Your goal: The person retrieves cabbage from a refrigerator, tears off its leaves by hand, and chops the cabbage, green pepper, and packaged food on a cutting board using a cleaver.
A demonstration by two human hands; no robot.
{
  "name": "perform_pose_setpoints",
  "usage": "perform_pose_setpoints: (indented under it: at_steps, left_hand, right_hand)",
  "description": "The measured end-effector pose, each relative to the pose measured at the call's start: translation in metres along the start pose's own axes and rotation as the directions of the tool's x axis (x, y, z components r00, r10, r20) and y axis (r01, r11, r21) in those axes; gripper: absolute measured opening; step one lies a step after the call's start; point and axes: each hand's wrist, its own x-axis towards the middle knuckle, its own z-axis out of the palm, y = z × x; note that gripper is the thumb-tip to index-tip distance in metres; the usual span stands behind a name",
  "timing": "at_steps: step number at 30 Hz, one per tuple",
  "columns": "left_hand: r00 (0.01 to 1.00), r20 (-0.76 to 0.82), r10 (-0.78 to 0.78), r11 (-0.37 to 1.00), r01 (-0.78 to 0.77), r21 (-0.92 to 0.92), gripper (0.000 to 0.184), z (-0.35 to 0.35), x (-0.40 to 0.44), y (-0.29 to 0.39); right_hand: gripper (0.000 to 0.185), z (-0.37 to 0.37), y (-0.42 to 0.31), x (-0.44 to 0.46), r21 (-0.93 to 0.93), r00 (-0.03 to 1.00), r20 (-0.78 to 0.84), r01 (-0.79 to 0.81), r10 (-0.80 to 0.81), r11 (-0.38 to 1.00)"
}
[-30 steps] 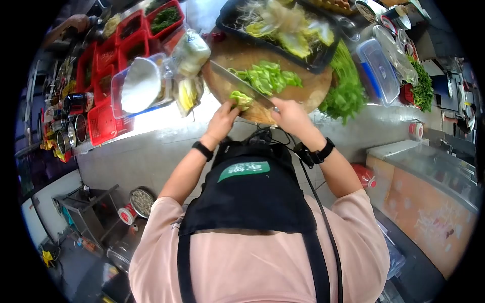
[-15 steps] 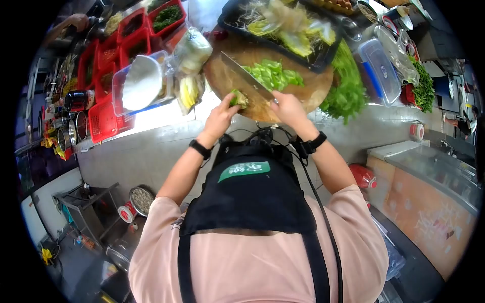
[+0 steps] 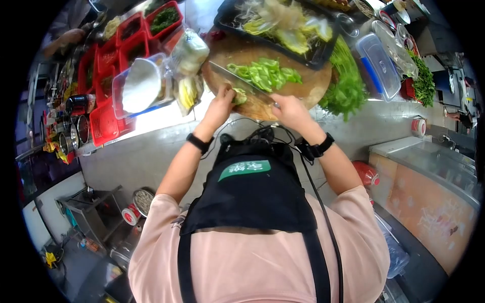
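My right hand [image 3: 293, 112] is closed around the handle of a kitchen knife [image 3: 242, 83]. Its long blade points to the upper left across a round wooden cutting board [image 3: 312, 93]. Just beyond the blade lies a pile of cut green pepper [image 3: 268, 74]. On the near side of the knife, my left hand [image 3: 221, 103] has its fingers curled against a piece of green pepper [image 3: 239, 96] at the board's front left edge. The fingers partly hide that piece.
A black tray [image 3: 316, 61] of yellow-green leaves overlaps the board's far side. Leafy greens [image 3: 346, 83] lie to the right, beside a lidded plastic box [image 3: 378, 68]. On the left are bagged vegetables [image 3: 188, 53], a clear tub [image 3: 117, 93] and several red baskets [image 3: 105, 121].
The knife's tip has swung slightly left and nearer to me. My left fingers have shifted up and left, and more of the pepper piece's pale inside shows.
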Motion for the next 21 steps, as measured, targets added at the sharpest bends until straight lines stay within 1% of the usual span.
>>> perform_pose_setpoints:
  at_steps: [2,3,5,6,7,8,9,11,12,14,15,16,17,18,19,20,21]
  left_hand:
    - [0.998,0.01,0.062,0.998,-0.062,0.009,0.032,-0.001,0.0,0.0]
    - [0.998,0.011,0.062,0.998,-0.062,0.01,0.032,-0.001,-0.001,0.0]
    - [0.993,0.093,0.076,0.994,-0.083,0.07,0.023,-0.001,-0.005,-0.001]
    - [0.993,0.093,0.073,0.994,-0.079,0.072,0.023,-0.001,-0.006,-0.003]
    - [0.991,0.085,0.103,0.987,-0.113,0.111,0.021,-0.001,-0.007,-0.004]
    - [0.988,0.081,0.129,0.979,-0.14,0.148,0.018,0.0,-0.01,-0.006]
    - [0.989,0.08,0.126,0.98,-0.136,0.148,0.018,0.0,-0.01,-0.007]
    - [0.972,0.048,0.231,0.953,-0.236,0.189,0.017,0.001,-0.008,-0.011]
    - [0.973,0.046,0.228,0.954,-0.232,0.189,0.017,0.001,-0.006,-0.012]
    - [0.958,0.058,0.282,0.934,-0.288,0.211,0.022,0.001,-0.002,-0.013]
    - [0.958,0.058,0.281,0.934,-0.287,0.211,0.022,0.001,-0.001,-0.013]
    - [0.967,0.097,0.237,0.948,-0.252,0.196,0.021,0.0,-0.001,-0.013]
    - [0.971,0.137,0.195,0.959,-0.218,0.181,0.02,0.001,-0.001,-0.01]
    - [0.97,0.137,0.199,0.958,-0.222,0.18,0.02,0.004,-0.004,-0.012]
    - [0.965,0.07,0.252,0.946,-0.261,0.194,0.022,0.007,-0.007,-0.016]
    - [0.952,0.005,0.307,0.929,-0.301,0.214,0.023,0.01,-0.008,-0.021]
    - [0.946,-0.048,0.32,0.924,-0.301,0.237,0.027,0.009,-0.01,-0.017]
  right_hand:
    - [0.023,-0.002,0.002,-0.001,0.0,1.0,0.011,0.021,-0.021,1.0]
    - [0.023,-0.003,0.003,-0.001,-0.002,0.999,0.024,0.043,-0.043,0.999]
    - [0.022,-0.006,0.002,-0.002,0.001,0.997,0.029,0.072,-0.072,0.997]
    - [0.021,-0.007,0.002,-0.003,0.005,0.995,0.034,0.098,-0.098,0.995]
    - [0.021,-0.009,0.001,-0.002,0.007,0.995,0.034,0.098,-0.098,0.995]
    - [0.02,-0.009,0.0,-0.001,-0.025,0.994,0.069,0.087,-0.086,0.996]
    - [0.019,-0.011,-0.001,0.0,-0.06,0.992,0.1,0.079,-0.073,0.995]
    - [0.019,-0.016,-0.002,0.001,-0.077,0.991,0.103,0.091,-0.083,0.993]
    - [0.018,-0.018,-0.003,0.002,-0.094,0.991,0.101,0.101,-0.092,0.99]
    - [0.019,-0.019,-0.005,0.005,-0.112,0.991,0.117,0.08,-0.067,0.99]
    - [0.019,-0.018,-0.006,0.007,-0.13,0.991,0.129,0.056,-0.039,0.99]
    - [0.019,-0.007,-0.002,0.014,-0.13,0.991,0.13,0.055,-0.038,0.99]
    - [0.019,0.012,0.006,0.023,-0.13,0.993,0.104,0.063,-0.049,0.99]
    - [0.02,0.021,0.011,0.028,-0.132,0.995,0.075,0.069,-0.059,0.989]
    - [0.02,0.02,0.011,0.03,-0.135,0.996,0.068,0.071,-0.062,0.988]
    - [0.02,0.019,0.01,0.034,-0.1,0.998,0.053,0.026,-0.021,0.995]
    - [0.02,0.021,0.01,0.03,-0.057,0.998,0.047,-0.029,0.031,0.998]
